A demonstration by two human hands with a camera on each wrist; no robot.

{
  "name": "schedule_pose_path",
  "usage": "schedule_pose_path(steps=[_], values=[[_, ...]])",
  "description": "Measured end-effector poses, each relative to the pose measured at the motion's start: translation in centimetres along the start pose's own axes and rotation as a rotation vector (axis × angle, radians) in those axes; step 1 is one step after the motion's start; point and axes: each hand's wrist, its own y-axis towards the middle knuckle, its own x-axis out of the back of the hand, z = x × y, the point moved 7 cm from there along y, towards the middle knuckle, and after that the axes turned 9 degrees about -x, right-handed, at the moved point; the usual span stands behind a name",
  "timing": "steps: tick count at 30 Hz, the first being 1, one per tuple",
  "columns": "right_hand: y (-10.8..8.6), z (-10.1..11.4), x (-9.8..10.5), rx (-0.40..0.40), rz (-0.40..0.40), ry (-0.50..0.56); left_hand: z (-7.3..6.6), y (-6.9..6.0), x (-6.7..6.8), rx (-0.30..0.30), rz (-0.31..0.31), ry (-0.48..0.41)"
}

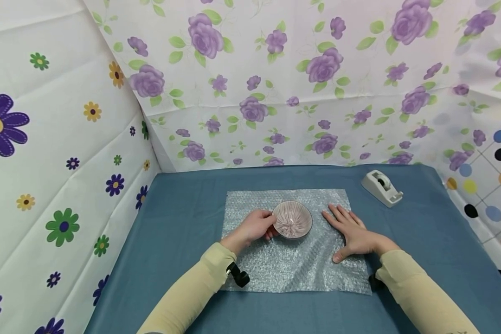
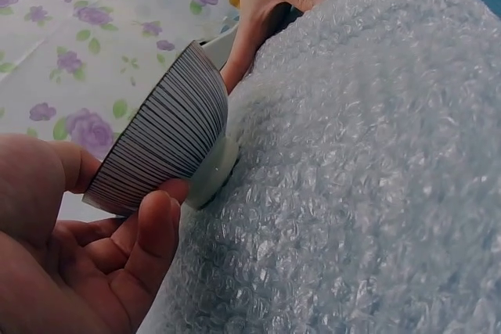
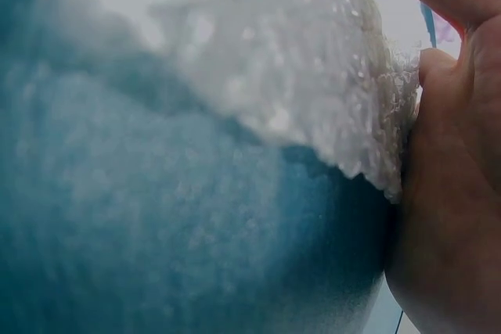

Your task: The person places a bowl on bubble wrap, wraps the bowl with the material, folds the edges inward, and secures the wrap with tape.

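Note:
A small bowl (image 1: 292, 220) with thin dark stripes outside and reddish lines inside sits near the middle of a sheet of bubble wrap (image 1: 271, 273). My left hand (image 1: 256, 226) grips the bowl at its left side. In the left wrist view, the thumb is at the rim and fingers lie under the striped wall (image 2: 168, 127), close to the pale foot. My right hand (image 1: 355, 235) rests flat on the right part of the bubble wrap, fingers spread. The right wrist view shows that hand (image 3: 454, 154) beside the edge of the wrap (image 3: 313, 76).
A white tape dispenser (image 1: 382, 188) stands at the back right of the blue cloth-covered table (image 1: 183, 208). Flower-printed sheets (image 1: 250, 83) hang behind and at the left. A dotted sheet (image 1: 488, 195) hangs at the right.

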Motion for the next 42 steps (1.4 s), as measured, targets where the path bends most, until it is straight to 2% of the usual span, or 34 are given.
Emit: schedule_pose_path(steps=[2,5,7,12,15,19,21,26,29,38,42], values=[[0.1,-0.6,-0.3,0.034,-0.024,-0.007,0.1,0.0,0.1,0.004,-0.002,-0.002],[0.0,-0.1,-0.1,0.053,-0.019,0.022,0.4,0.1,0.2,0.013,0.0,-0.009],[-0.1,0.3,0.1,0.044,-0.014,0.014,0.5,0.1,0.3,0.015,0.003,-0.011],[-0.2,1.4,0.6,-0.036,0.032,-0.006,0.6,0.2,0.3,0.009,0.011,-0.012],[-0.1,1.5,0.7,-0.038,0.032,-0.011,0.7,0.2,0.4,0.006,0.012,-0.013],[-0.1,0.9,0.5,0.025,-0.002,0.022,0.6,0.2,0.4,-0.002,0.015,-0.01],[0.0,0.1,0.1,0.031,-0.012,0.016,0.5,0.2,0.3,-0.007,0.017,-0.009],[0.5,-1.8,-0.6,-0.052,0.017,-0.039,0.4,0.1,0.2,-0.017,0.028,-0.003],[0.7,-2.1,-0.8,-0.078,0.034,-0.046,0.5,0.1,0.2,-0.015,0.032,-0.009],[0.5,-1.6,-0.6,-0.08,0.022,-0.048,0.9,0.1,0.2,0.0,0.059,-0.051],[0.3,-0.7,-0.2,-0.064,0.021,-0.023,1.1,-0.1,0.2,0.015,0.083,-0.099]])
